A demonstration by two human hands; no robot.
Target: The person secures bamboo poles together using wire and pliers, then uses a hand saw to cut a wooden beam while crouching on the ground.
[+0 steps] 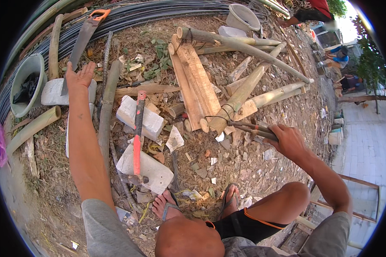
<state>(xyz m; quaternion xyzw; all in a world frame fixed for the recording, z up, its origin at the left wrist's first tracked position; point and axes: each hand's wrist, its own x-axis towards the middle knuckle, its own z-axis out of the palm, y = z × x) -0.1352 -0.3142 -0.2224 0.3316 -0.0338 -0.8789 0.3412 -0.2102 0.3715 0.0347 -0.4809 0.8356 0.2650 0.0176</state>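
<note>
My right hand (286, 140) is closed round the handles of a pair of dark pincers (248, 127). Their jaws are at the wire tie (227, 112), where a bamboo pole (249, 85) meets pale wooden boards (197, 77). Far to the left, my left hand (80, 76) is stretched out with its fingers apart and nothing in it. It covers part of the blade of a handsaw (83, 38) with an orange handle; whether it touches the blade I cannot tell. A hammer (137, 147) with a red and black handle lies across white blocks (146, 168) between my arms.
A grey bucket (29, 85) with black plastic in it stands at far left. Long dark rods (158, 13) run along the back, near another bucket (243, 18). Bamboo lengths (109, 103) and rubble litter the ground. Other people (339, 58) are at the far right.
</note>
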